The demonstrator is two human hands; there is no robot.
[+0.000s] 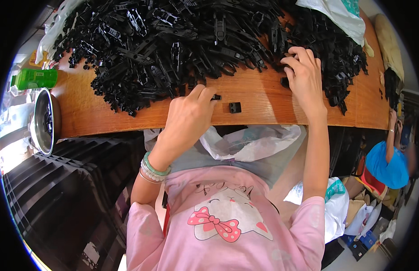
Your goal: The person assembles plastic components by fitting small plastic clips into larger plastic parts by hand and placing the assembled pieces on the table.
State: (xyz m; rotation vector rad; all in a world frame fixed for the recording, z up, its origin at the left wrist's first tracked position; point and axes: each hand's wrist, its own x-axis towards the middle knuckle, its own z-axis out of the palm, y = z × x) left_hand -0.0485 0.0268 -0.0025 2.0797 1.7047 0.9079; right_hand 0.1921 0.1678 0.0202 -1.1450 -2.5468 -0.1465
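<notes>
My left hand is closed in a pinch at the near edge of the pile. A small black plastic part sticks out from its fingertips. My right hand reaches over the right side of the black plastic part pile, its fingers bent and apart, with nothing visible between them. Beside its thumb lies a small dark piece, partly hidden by the hand. Between my hands, a small black block with holes rests alone on the wooden table.
A green bottle lies at the table's left, near a metal bowl holding dark pieces. White plastic bags lie at the back right. An opened bag is on my lap. Black crates stand left; a person in blue sits right.
</notes>
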